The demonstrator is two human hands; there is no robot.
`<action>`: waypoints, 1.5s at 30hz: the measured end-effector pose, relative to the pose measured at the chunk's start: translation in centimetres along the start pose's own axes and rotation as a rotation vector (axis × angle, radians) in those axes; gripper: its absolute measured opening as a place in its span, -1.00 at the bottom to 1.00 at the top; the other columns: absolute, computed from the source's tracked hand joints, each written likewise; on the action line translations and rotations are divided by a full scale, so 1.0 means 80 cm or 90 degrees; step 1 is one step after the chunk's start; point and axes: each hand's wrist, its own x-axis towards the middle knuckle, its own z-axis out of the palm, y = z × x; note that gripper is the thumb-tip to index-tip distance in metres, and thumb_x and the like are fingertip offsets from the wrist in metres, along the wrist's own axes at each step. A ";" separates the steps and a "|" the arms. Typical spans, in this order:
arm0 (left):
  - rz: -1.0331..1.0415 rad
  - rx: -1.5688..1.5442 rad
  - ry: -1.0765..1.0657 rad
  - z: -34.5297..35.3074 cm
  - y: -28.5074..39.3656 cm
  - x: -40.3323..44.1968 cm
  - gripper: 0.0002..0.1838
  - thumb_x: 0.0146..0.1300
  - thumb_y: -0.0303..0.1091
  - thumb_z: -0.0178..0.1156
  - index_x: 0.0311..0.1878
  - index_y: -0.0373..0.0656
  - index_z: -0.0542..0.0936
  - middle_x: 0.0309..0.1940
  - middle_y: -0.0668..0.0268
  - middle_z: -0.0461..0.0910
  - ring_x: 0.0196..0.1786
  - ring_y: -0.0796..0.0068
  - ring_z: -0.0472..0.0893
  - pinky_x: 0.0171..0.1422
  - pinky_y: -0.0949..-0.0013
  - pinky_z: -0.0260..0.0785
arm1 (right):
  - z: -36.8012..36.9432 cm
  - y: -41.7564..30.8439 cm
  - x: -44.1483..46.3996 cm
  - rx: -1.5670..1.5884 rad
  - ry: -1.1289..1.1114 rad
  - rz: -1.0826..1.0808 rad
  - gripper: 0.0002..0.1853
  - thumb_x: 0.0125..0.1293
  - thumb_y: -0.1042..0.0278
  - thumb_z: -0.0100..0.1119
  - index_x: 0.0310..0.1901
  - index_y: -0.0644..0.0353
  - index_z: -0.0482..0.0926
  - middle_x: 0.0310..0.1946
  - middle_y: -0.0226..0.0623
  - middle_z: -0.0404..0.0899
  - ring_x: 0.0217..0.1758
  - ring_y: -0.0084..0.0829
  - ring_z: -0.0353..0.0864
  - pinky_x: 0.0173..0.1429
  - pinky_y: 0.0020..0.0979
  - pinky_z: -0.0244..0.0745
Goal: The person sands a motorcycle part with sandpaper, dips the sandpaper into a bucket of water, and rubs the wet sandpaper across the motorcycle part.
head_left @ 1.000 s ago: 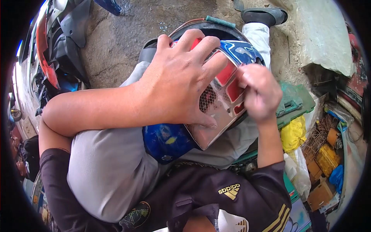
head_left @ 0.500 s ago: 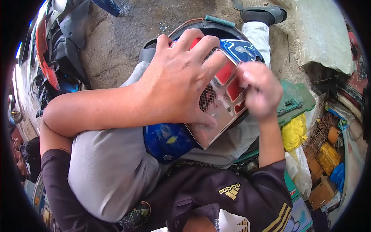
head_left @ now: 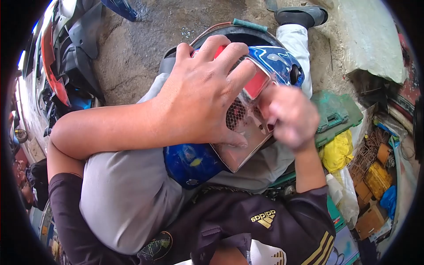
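Observation:
A blue panel (head_left: pixel 193 162) with a red, white and mesh-patterned graphic (head_left: pixel 244 151) rests across my lap. Spread over its upper left part, my left hand (head_left: pixel 207 88) presses down with the fingers apart and the thumb on the pale lower area. At the right edge of the graphic my right hand (head_left: pixel 289 115) is curled closed and smeared by motion. Whatever its fingers pinch is too blurred to make out.
A green case (head_left: pixel 338 117) lies to the right, above a yellow bag (head_left: pixel 336 150). Beyond are wire, boxes and a blue bag (head_left: pixel 388 202). A black basin (head_left: pixel 247 33) stands behind the panel. Red and black fairings (head_left: pixel 53 66) lean at the left.
My right hand has moved down and slightly left along the graphic, uncovering more of the blue panel's right end. My left hand stays nearly in place.

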 end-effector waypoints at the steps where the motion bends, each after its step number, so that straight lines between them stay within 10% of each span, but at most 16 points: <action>1: -0.003 -0.001 -0.001 -0.001 0.001 0.000 0.20 -0.47 0.22 0.80 0.34 -0.11 0.53 0.49 0.12 0.47 0.56 -0.09 0.40 0.33 -0.16 0.32 | -0.001 0.025 -0.001 0.012 0.020 0.039 -0.59 0.03 0.64 0.41 -0.02 0.20 0.67 -0.06 -0.11 0.84 0.01 0.02 0.88 0.14 -0.04 0.82; 8: 0.001 -0.003 0.004 0.001 0.000 0.000 0.20 -0.46 0.21 0.80 0.34 -0.13 0.52 0.48 0.12 0.48 0.56 -0.09 0.40 0.33 -0.15 0.32 | -0.001 -0.009 0.007 0.047 -0.033 0.006 -0.79 0.31 0.59 0.33 -0.04 0.16 0.69 -0.14 -0.19 0.82 -0.03 -0.08 0.87 0.08 -0.13 0.81; 26: -0.007 -0.016 0.004 -0.001 0.001 -0.002 0.18 -0.43 0.17 0.81 0.34 -0.12 0.52 0.48 0.14 0.48 0.57 -0.07 0.40 0.32 -0.15 0.34 | 0.004 0.031 0.013 0.021 0.055 0.128 -0.73 0.23 0.72 0.30 -0.06 0.21 0.70 -0.16 -0.16 0.80 -0.07 -0.09 0.87 0.06 -0.08 0.80; 31: -0.015 -0.018 -0.006 -0.001 -0.001 -0.003 0.18 -0.40 0.20 0.80 0.35 -0.13 0.52 0.50 0.13 0.48 0.57 -0.07 0.40 0.33 -0.13 0.32 | 0.009 -0.054 0.019 0.021 -0.067 -0.028 -0.79 0.24 0.56 0.29 -0.08 0.23 0.70 -0.08 -0.13 0.83 0.00 -0.05 0.88 0.10 -0.10 0.80; 34: -0.003 -0.024 0.000 -0.002 -0.001 -0.004 0.18 -0.38 0.22 0.80 0.36 -0.13 0.52 0.51 0.12 0.47 0.58 -0.07 0.39 0.36 -0.12 0.31 | 0.003 0.027 0.011 0.006 0.072 0.167 -0.77 0.38 0.84 0.21 -0.10 0.26 0.68 -0.15 -0.11 0.83 -0.08 -0.16 0.89 0.09 -0.20 0.81; 36: 0.005 -0.029 0.006 -0.003 -0.003 -0.002 0.18 -0.36 0.23 0.80 0.37 -0.14 0.52 0.51 0.12 0.47 0.58 -0.07 0.39 0.38 -0.13 0.31 | 0.000 0.054 -0.015 0.335 0.329 0.366 -0.89 0.58 0.73 0.23 0.00 0.33 0.62 -0.07 -0.01 0.84 -0.01 -0.27 0.87 0.21 -0.20 0.81; 40: 0.019 -0.046 0.001 -0.004 -0.008 -0.004 0.21 -0.33 0.26 0.80 0.40 -0.18 0.52 0.51 0.06 0.48 0.60 -0.12 0.38 0.46 -0.16 0.31 | -0.025 0.059 -0.028 0.481 0.519 0.342 -0.86 0.63 0.67 0.17 0.11 0.30 0.56 0.01 0.03 0.80 0.11 -0.08 0.84 0.44 0.09 0.69; 45: 0.011 -0.106 0.043 -0.020 -0.040 0.003 0.33 -0.18 0.36 0.78 0.56 -0.26 0.42 0.49 -0.08 0.50 0.57 -0.17 0.47 0.63 -0.07 0.35 | 0.022 0.010 -0.016 0.544 0.556 0.399 -0.79 0.60 0.69 0.20 0.17 0.35 0.51 -0.03 0.00 0.79 0.01 -0.21 0.85 0.31 -0.12 0.75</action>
